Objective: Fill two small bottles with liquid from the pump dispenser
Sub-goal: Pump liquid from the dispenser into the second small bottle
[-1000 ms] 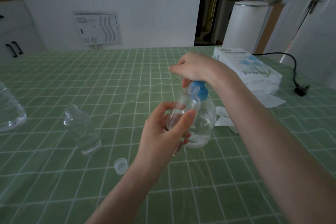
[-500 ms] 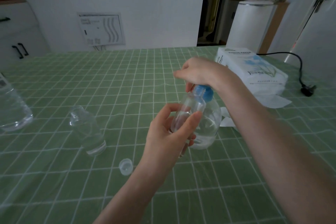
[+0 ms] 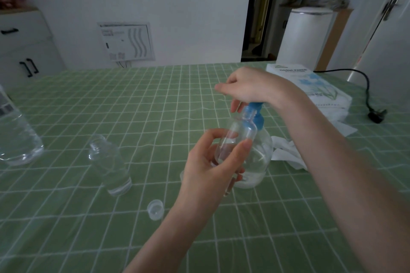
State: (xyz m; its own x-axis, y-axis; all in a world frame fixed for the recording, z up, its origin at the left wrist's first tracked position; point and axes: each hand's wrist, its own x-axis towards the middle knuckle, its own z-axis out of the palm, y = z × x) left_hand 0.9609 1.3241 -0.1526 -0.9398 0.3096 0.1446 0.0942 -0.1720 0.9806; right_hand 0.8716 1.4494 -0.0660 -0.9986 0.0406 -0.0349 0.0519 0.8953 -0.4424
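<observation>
The pump dispenser (image 3: 259,157) stands on the green counter (image 3: 133,106). The right hand (image 3: 250,86) sits on its blue top; I cannot tell if it grips. The left hand (image 3: 210,166) holds one small bottle (image 3: 235,137) at the spout, maybe part full. The other small bottle (image 3: 108,162) stands open at the left; its water is hard to see.

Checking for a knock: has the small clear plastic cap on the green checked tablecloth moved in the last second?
No. The small clear plastic cap keeps its spot near-right of the standing uncapped clear bottle; only the view shifted.
</observation>
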